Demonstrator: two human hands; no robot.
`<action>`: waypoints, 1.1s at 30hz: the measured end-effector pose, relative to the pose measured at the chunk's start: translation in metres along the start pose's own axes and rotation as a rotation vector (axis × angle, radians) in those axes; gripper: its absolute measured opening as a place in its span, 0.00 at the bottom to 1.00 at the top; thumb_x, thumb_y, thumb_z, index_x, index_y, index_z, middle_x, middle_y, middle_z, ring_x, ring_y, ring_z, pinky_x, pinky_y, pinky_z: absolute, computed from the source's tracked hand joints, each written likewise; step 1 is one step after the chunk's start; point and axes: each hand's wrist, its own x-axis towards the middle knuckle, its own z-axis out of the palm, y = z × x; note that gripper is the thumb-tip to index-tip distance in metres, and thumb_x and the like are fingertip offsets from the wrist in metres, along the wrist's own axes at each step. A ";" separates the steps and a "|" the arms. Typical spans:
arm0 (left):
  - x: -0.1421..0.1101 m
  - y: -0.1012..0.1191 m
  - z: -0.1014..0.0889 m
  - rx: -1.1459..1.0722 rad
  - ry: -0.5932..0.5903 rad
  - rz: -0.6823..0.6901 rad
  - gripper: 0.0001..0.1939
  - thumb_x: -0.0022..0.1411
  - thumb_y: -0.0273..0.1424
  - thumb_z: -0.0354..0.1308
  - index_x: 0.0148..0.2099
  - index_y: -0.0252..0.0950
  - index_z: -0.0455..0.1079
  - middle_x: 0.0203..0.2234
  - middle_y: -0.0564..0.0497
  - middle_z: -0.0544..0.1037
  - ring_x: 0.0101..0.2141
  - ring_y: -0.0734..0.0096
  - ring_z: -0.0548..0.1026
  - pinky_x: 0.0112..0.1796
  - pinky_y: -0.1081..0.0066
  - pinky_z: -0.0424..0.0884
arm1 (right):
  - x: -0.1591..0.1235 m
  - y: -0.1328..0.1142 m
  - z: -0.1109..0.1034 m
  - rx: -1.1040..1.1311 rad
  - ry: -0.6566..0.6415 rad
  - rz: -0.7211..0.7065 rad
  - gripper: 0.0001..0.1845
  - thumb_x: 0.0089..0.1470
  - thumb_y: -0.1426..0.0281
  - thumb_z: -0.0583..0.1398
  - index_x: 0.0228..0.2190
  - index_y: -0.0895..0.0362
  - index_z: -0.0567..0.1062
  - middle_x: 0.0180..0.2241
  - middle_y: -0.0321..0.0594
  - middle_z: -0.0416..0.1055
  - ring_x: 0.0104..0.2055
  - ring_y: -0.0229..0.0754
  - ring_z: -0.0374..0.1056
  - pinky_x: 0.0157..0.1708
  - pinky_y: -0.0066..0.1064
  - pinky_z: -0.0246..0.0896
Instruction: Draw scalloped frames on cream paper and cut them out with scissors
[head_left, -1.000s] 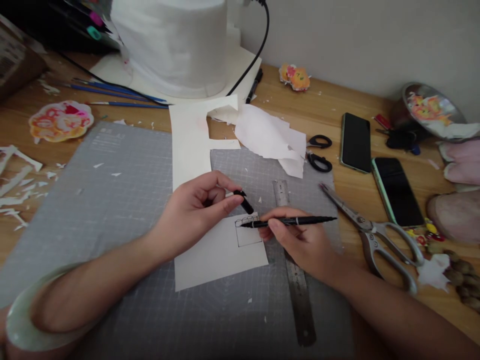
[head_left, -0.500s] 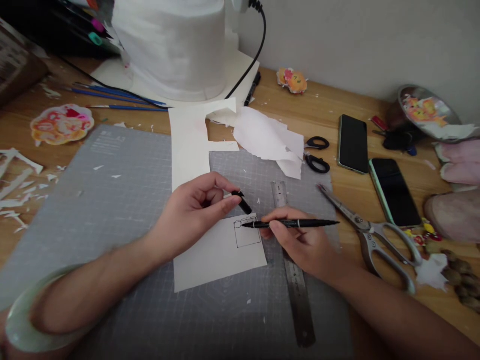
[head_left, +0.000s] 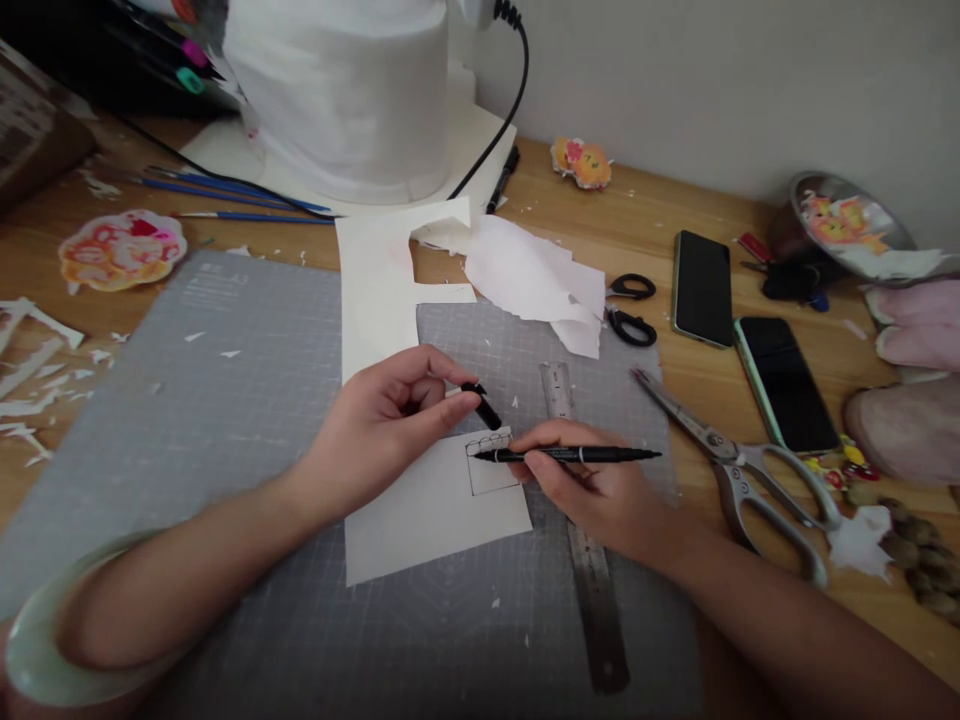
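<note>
A small black cap is pinched between the thumb and fingertips of the left hand, while a slim black pen is gripped narrowly by the right hand. The pen is held almost level, with one tip pointed toward the left hand and the other extended past the right. Between the hands, a square outline is drawn on a white sheet, topped by a row of small rounded shapes; the pen's tip is placed over it, though contact with the paper cannot be made out. The sheet is partly covered by the left hand, beyond which a cut paper piece is seen; whether the two are joined is hidden. A steel ruler is crossed by the right hand, and both are backed by a gridded grey cutting mat. To the right of the right hand, silver scissors are laid partly across the mat's edge and partly on the wooden counter, with two phones farther out. Beyond the hands, black-handled scissors are partly covered by crumpled white paper. A pale bangle is worn on the left forearm.
</note>
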 end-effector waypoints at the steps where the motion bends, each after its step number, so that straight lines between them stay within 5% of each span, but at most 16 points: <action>1: 0.000 0.000 0.000 0.002 0.000 0.006 0.06 0.55 0.34 0.60 0.35 0.39 0.71 0.13 0.62 0.57 0.16 0.79 0.53 0.16 0.78 0.48 | 0.000 0.001 0.001 0.049 0.042 0.023 0.06 0.57 0.69 0.57 0.34 0.55 0.74 0.26 0.36 0.75 0.24 0.35 0.69 0.23 0.25 0.63; 6: -0.003 -0.001 -0.003 0.157 -0.042 0.130 0.05 0.56 0.33 0.58 0.32 0.37 0.69 0.12 0.62 0.57 0.15 0.80 0.54 0.15 0.78 0.50 | 0.002 0.009 0.002 0.410 0.253 0.131 0.06 0.57 0.67 0.58 0.31 0.55 0.74 0.22 0.33 0.74 0.25 0.35 0.72 0.26 0.24 0.68; 12: -0.005 -0.008 -0.012 0.498 -0.192 0.469 0.03 0.58 0.28 0.54 0.32 0.35 0.67 0.12 0.64 0.58 0.13 0.82 0.56 0.16 0.79 0.52 | 0.004 0.009 0.001 0.457 0.216 0.176 0.06 0.55 0.67 0.60 0.30 0.55 0.75 0.22 0.33 0.74 0.24 0.33 0.71 0.26 0.21 0.68; 17: -0.005 -0.009 -0.014 0.538 -0.220 0.626 0.01 0.58 0.26 0.55 0.33 0.35 0.67 0.12 0.64 0.57 0.13 0.82 0.57 0.17 0.78 0.53 | 0.003 0.010 0.001 0.452 0.210 0.151 0.05 0.55 0.67 0.60 0.30 0.55 0.76 0.21 0.33 0.74 0.24 0.32 0.71 0.26 0.21 0.67; 33: -0.004 -0.009 -0.012 0.610 -0.253 0.796 0.02 0.60 0.28 0.54 0.34 0.39 0.67 0.11 0.61 0.61 0.14 0.76 0.61 0.18 0.72 0.55 | 0.004 0.009 0.001 0.349 0.196 0.100 0.07 0.55 0.67 0.59 0.30 0.57 0.74 0.22 0.34 0.73 0.24 0.34 0.71 0.24 0.24 0.69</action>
